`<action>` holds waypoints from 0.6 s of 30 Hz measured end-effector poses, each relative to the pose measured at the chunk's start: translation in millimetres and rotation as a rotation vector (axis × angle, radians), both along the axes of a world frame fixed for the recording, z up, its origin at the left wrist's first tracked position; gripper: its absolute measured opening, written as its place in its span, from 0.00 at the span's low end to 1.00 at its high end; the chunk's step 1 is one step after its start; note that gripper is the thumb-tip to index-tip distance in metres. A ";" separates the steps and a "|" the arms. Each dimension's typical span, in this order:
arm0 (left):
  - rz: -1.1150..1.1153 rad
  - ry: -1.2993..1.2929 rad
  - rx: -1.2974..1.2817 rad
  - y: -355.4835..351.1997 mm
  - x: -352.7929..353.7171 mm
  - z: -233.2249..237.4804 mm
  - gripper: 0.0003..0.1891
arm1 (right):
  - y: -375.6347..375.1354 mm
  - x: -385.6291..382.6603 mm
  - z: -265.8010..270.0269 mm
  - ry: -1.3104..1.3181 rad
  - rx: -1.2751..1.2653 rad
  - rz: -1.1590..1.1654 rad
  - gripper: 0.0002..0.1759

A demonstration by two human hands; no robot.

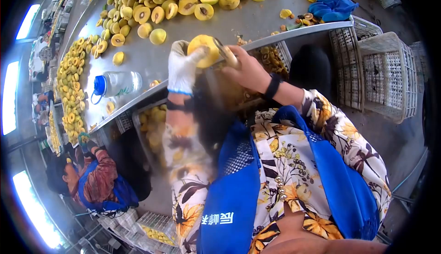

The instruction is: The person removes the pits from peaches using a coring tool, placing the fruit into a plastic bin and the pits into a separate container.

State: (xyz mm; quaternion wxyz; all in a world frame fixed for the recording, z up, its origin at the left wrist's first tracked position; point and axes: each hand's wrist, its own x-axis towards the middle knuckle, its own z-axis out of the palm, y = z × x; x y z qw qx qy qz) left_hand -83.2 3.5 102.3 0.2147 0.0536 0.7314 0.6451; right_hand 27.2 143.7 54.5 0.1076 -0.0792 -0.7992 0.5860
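Floral sleeves (342, 130), blue apron (234, 185), white glove (180, 68)

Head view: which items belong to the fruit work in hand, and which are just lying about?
In use:
- yellow fruit, held in the gloved left hand
- small tool, held in the bare right hand
- halved fruit pile on the table
- fruit tray below the table edge

Lying about:
- water bottle
- blue cloth
- white crates

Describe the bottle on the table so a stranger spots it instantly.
Find the steel table strewn with halved yellow fruit. Near its front edge, left of the white-gloved left hand, a clear plastic bottle lies on its side. Its blue cap and see-through body stand out among the fruit.
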 end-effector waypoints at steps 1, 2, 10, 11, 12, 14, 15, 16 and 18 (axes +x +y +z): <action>0.010 0.084 0.100 0.5 16.9 -10.6 0.16 | -3.0 -1.1 2.3 0.049 -0.065 0.004 0.27; 0.093 0.103 0.281 3.9 33.1 -20.5 0.17 | -5.9 1.6 6.3 0.058 -0.063 0.050 0.27; 0.357 -0.347 0.676 0.4 73.3 -54.8 0.30 | -14.0 22.0 -10.2 -0.083 0.292 0.164 0.18; 0.359 -0.296 0.670 3.0 77.0 -55.8 0.30 | -12.6 28.3 -10.5 -0.159 0.329 0.206 0.18; 0.358 -0.245 0.666 5.9 79.4 -57.1 0.30 | -10.8 32.7 -10.8 -0.236 0.365 0.245 0.18; 0.353 -0.100 0.602 7.5 80.4 -69.6 0.27 | -11.3 37.7 -22.2 -0.196 0.427 0.251 0.16; 0.343 -0.057 0.585 10.7 83.2 -66.9 0.26 | -11.0 39.5 -25.7 -0.175 0.458 0.254 0.15; 0.333 -0.014 0.567 13.9 86.4 -62.9 0.26 | -8.8 42.8 -27.2 -0.187 0.429 0.227 0.15; 0.335 0.017 0.525 21.8 96.5 -47.8 0.25 | -7.8 48.1 -15.1 -0.210 0.365 0.177 0.16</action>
